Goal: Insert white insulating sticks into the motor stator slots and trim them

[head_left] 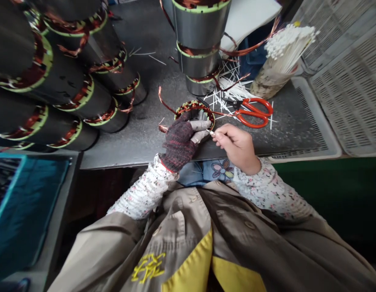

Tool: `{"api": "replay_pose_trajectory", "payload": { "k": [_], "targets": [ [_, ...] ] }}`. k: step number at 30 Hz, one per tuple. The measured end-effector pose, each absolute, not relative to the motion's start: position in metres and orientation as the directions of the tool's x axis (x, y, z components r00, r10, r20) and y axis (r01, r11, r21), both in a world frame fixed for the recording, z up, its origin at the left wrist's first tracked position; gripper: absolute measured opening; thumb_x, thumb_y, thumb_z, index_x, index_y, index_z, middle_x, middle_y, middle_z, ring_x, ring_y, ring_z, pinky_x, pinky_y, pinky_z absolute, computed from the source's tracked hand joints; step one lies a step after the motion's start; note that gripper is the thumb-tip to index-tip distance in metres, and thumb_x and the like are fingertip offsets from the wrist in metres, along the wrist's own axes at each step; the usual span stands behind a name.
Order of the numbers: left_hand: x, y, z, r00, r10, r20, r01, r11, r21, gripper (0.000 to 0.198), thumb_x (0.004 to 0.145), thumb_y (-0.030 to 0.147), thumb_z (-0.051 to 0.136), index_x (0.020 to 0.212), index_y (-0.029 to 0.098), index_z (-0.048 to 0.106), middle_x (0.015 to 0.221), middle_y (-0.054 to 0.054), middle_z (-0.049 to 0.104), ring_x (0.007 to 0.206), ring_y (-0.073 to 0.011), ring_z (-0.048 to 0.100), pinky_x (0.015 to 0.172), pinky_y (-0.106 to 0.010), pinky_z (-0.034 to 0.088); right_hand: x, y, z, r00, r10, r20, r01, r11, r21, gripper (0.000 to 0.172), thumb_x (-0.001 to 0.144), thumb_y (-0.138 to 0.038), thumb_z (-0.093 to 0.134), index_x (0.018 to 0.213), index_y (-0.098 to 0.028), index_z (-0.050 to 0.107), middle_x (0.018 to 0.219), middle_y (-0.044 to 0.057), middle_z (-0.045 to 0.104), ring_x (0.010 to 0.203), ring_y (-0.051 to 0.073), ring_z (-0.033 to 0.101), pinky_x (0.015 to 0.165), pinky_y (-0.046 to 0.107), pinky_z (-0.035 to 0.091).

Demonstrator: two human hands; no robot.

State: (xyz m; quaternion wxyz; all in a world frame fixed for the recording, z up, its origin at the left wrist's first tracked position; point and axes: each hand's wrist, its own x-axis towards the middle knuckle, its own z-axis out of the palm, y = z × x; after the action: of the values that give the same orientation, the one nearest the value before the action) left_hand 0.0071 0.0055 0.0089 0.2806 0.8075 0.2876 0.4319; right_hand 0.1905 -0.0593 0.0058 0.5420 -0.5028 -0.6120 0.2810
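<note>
- The left hand (179, 142), in a dark knitted glove flecked with red, lies at the near edge of the stator. Its pale-tipped fingers (200, 125) stretch straight across the rim (whether they actually grip it, I cannot tell).
- The bare right hand (238, 146) has its fingers closed in a tight pinch on a thin white nylon strip (212, 132), whose tip sits just beside the gloved fingertips.
- The short copper-wound steel stator (195, 115), with a green rim and loose copper lead wires (167, 105), stands on end on the grey metal worktable (139, 140), directly beneath both hands.
- Just beyond it lie red-handled steel scissors (254, 112), their loops toward the right, beside a scattered pile of cut white strips (224, 97).
- Taller copper-wound stators (200, 44) stand stacked on the far side of the table, and more (63, 77) lie on their sides in heaps at the left.
- A bundle of white cable ties (282, 52) stands upright in a worn sack-like holder (268, 83) at the right, next to perforated white plastic crates (352, 73).
- The person wears a beige work coat (188, 227) with a yellow collar over floral-patterned white sleeves (267, 190).
- A teal bin (23, 202) sits low at the left.
</note>
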Motion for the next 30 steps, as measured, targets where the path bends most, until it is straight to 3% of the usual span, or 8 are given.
{"api": "replay_pose_trajectory", "payload": {
  "k": [4,10,15,19,23,25,30],
  "targets": [
    [0.006,0.009,0.003,0.473,0.663,0.580,0.238,-0.731,0.640,0.016,0.101,0.030,0.071,0.114,0.023,0.079,0.112,-0.005,0.081,0.111,-0.0225,0.075,0.105,-0.044,0.059,0.191,-0.047,0.001,0.101,0.898,0.429,0.442,0.346,-0.828,0.021,0.092,-0.029,0.060,0.073,-0.020,0.063,0.070,0.000,0.064,0.064,0.013,0.057,0.065,0.030,0.044],
    [0.005,0.011,-0.001,0.474,0.633,0.612,0.244,-0.762,0.600,0.017,0.101,0.028,0.071,0.115,0.024,0.079,0.110,-0.004,0.082,0.109,-0.0217,0.076,0.108,-0.043,0.057,0.195,-0.048,0.000,0.100,0.938,0.332,0.345,0.281,-0.896,0.024,0.092,-0.036,0.061,0.073,-0.020,0.062,0.065,-0.001,0.060,0.057,0.012,0.053,0.059,0.029,0.042],
    [0.004,0.011,0.001,0.501,0.624,0.599,0.271,-0.771,0.576,0.020,0.102,0.032,0.070,0.118,0.024,0.078,0.111,-0.004,0.082,0.110,-0.0230,0.076,0.106,-0.044,0.059,0.192,-0.052,0.003,0.100,0.899,0.426,0.433,0.347,-0.832,0.023,0.091,-0.031,0.062,0.071,-0.020,0.062,0.066,0.000,0.062,0.059,0.012,0.051,0.061,0.029,0.040],
    [0.003,0.011,0.004,0.527,0.638,0.562,0.335,-0.763,0.552,0.023,0.106,0.035,0.062,0.121,0.026,0.076,0.115,-0.004,0.081,0.114,-0.0220,0.075,0.112,-0.047,0.056,0.190,-0.040,-0.003,0.119,0.917,0.382,0.475,0.285,-0.832,0.022,0.086,-0.030,0.064,0.067,-0.021,0.058,0.064,-0.001,0.057,0.057,0.012,0.045,0.058,0.029,0.036],
    [0.003,0.011,0.008,0.583,0.600,0.548,0.352,-0.794,0.495,0.021,0.105,0.032,0.061,0.118,0.026,0.075,0.113,-0.004,0.081,0.109,-0.0230,0.076,0.110,-0.050,0.057,0.191,-0.040,0.007,0.043,0.943,0.329,0.498,0.265,-0.825,0.032,0.088,-0.038,0.067,0.064,-0.021,0.053,0.064,-0.001,0.053,0.059,0.012,0.043,0.059,0.029,0.036],
    [0.004,0.010,0.011,0.594,0.585,0.552,0.354,-0.806,0.474,0.020,0.103,0.029,0.061,0.116,0.024,0.075,0.113,-0.004,0.081,0.108,-0.0232,0.076,0.106,-0.048,0.059,0.195,-0.046,0.018,-0.030,0.963,0.267,0.445,0.252,-0.859,0.035,0.090,-0.038,0.064,0.062,-0.021,0.052,0.059,-0.002,0.049,0.057,0.012,0.043,0.057,0.029,0.035],
    [0.007,0.006,0.014,0.554,0.649,0.521,0.384,-0.755,0.532,0.019,0.105,0.031,0.062,0.109,0.018,0.075,0.106,-0.006,0.080,0.102,-0.0215,0.075,0.093,-0.040,0.062,0.211,-0.060,0.036,-0.020,0.991,0.135,0.033,0.136,-0.990,0.032,0.094,-0.043,0.066,0.072,-0.020,0.065,0.062,-0.001,0.057,0.052,0.010,0.048,0.047,0.025,0.036]
  ]
}}
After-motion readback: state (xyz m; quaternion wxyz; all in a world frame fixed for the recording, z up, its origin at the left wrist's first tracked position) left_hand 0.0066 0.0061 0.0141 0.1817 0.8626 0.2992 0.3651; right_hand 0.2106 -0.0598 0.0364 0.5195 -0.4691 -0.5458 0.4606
